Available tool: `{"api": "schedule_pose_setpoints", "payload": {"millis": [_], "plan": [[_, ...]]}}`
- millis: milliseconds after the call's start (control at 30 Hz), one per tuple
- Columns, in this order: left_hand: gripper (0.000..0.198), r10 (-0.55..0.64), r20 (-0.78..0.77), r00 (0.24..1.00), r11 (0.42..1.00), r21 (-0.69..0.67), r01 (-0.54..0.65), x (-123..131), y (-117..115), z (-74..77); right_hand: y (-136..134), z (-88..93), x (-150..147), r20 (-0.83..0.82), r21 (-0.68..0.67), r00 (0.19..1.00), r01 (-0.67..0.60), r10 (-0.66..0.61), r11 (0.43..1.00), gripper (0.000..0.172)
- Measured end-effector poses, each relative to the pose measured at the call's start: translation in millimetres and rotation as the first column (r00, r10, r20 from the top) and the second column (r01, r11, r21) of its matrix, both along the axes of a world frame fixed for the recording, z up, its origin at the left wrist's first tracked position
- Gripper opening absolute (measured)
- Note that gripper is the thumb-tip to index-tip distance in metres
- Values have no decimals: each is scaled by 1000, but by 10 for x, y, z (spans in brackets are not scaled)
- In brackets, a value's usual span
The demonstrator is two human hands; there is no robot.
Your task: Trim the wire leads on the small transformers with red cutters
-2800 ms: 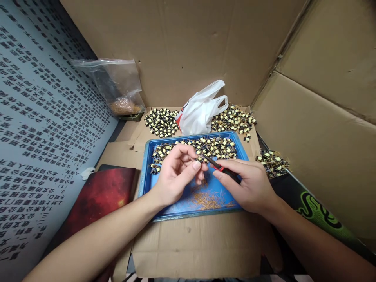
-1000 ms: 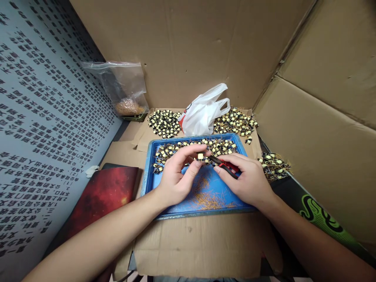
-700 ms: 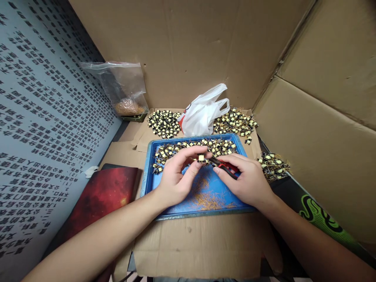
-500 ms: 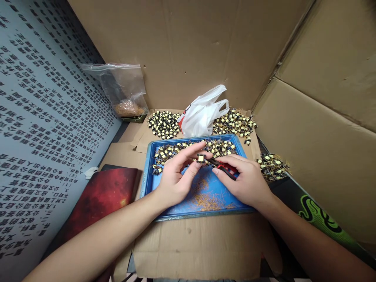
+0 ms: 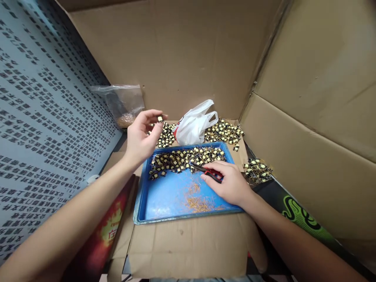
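My left hand (image 5: 141, 137) is raised over the back left corner of the blue tray (image 5: 164, 196), pinching a small yellow-and-black transformer (image 5: 160, 119) between thumb and fingers. Behind and below it lies a heap of similar transformers (image 5: 167, 138) on cardboard. My right hand (image 5: 230, 182) is wrapped round red-and-black wire cutters (image 5: 216, 176) above the right half of the tray. Their jaws point left, over transformers with long wire leads (image 5: 176, 158) along the tray's back. Clipped copper-coloured wire ends (image 5: 199, 203) lie on the tray floor.
Behind the tray stand a white plastic bag (image 5: 192, 125) and another transformer pile (image 5: 225, 131). More transformers (image 5: 258, 170) lie at right, beside a black-and-green box (image 5: 302, 215). A clear zip bag (image 5: 126, 103) stands back left. Cardboard walls (image 5: 190, 58) enclose the back and right.
My left hand has moved left and up from the tray's middle, carrying the transformer away from the cutters. My right hand still holds the cutters over the tray. The camera view has shifted.
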State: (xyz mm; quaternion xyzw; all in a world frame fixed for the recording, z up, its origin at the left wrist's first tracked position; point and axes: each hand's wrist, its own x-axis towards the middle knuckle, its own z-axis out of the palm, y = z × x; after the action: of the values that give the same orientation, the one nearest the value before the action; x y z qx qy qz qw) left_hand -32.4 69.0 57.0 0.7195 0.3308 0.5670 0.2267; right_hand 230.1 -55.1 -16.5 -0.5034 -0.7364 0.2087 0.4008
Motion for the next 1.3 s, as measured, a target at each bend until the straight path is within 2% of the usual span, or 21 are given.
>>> {"api": "schedule_pose_setpoints", "payload": {"millis": [67, 133, 167, 200, 267, 367, 433, 500, 533, 600, 667, 733, 800, 833, 900, 933, 967, 1033, 1100, 1200, 1300], "plan": [[30, 139, -255, 957, 988, -25, -151, -143, 217, -30, 9, -25, 2, -19, 9, 999, -30, 31, 999, 19], [32, 189, -623, 759, 954, -67, -293, -256, 380, -87, 16, -53, 1, -31, 20, 998, -57, 57, 998, 20], [34, 175, -731, 659, 947, -59, -316, -295, 443, -115, 18, -65, 1, -37, 24, 997, -68, 69, 997, 20], [34, 164, -771, 616, 946, -54, -319, -323, 499, -137, 20, -74, 0, -42, 27, 996, -79, 80, 997, 20], [37, 160, -804, 573, 950, -33, -311, -347, 585, -161, 23, -80, 0, -54, 31, 994, -92, 93, 995, 20], [54, 187, -808, 558, 948, 0, -319, -321, 622, -154, 29, -64, 2, -71, 27, 993, -94, 96, 995, 18], [59, 213, -820, 531, 939, 21, -344, -262, 549, -138, 39, -45, 4, -84, 20, 994, -66, 68, 998, 17], [51, 222, -858, 463, 936, 55, -348, -167, 388, -122, 53, -29, 6, -96, 13, 995, -16, 17, 1000, 16], [48, 188, -888, 419, 952, 61, -299, -110, 283, -113, 61, -22, 7, -100, 10, 995, 10, -9, 1000, 15], [44, 46, -933, 356, 993, 4, -119, 7, 59, -98, 73, -14, 10, -103, 3, 994, 45, -44, 999, 13], [39, -71, -950, 305, 997, -68, 18, 107, -123, -85, 77, -8, 12, -99, -3, 994, 55, -55, 998, 12], [36, -135, -947, 293, 988, -108, 107, 159, -197, -76, 75, -7, 12, -96, -7, 994, 58, -58, 998, 12], [36, -101, -946, 310, 992, -73, 102, 141, -125, -73, 73, -10, 11, -93, -10, 994, 56, -57, 998, 12], [37, -39, -947, 317, 999, -25, 47, 101, -38, -74, 73, -13, 11, -93, -11, 994, 56, -57, 998, 12], [42, 181, -937, 299, 972, 124, -201, -31, 201, -91, 77, -22, 12, -94, -11, 994, 57, -58, 998, 12], [48, 241, -934, 263, 943, 161, -292, -114, 333, -109, 81, -26, 13, -94, -12, 994, 58, -59, 998, 12], [56, 236, -946, 221, 929, 153, -336, -197, 458, -134, 85, -29, 14, -94, -14, 994, 59, -60, 998, 12], [78, 197, -962, 189, 929, 121, -350, -336, 655, -200, 93, -32, 13, -94, -20, 994, 58, -59, 998, 13], [88, 137, -978, 160, 942, 79, -327, -399, 761, -269, 98, -29, 10, -94, -28, 994, 49, -52, 998, 13], [76, 79, -989, 129, 969, 46, -241, -335, 807, -328, 100, -23, 4, -93, -36, 995, 34, -38, 999, 13], [67, 59, -993, 106, 986, 41, -159, -164, 863, -325, 103, -26, 6, -98, -38, 994, 34, -38, 999, 13]]}}
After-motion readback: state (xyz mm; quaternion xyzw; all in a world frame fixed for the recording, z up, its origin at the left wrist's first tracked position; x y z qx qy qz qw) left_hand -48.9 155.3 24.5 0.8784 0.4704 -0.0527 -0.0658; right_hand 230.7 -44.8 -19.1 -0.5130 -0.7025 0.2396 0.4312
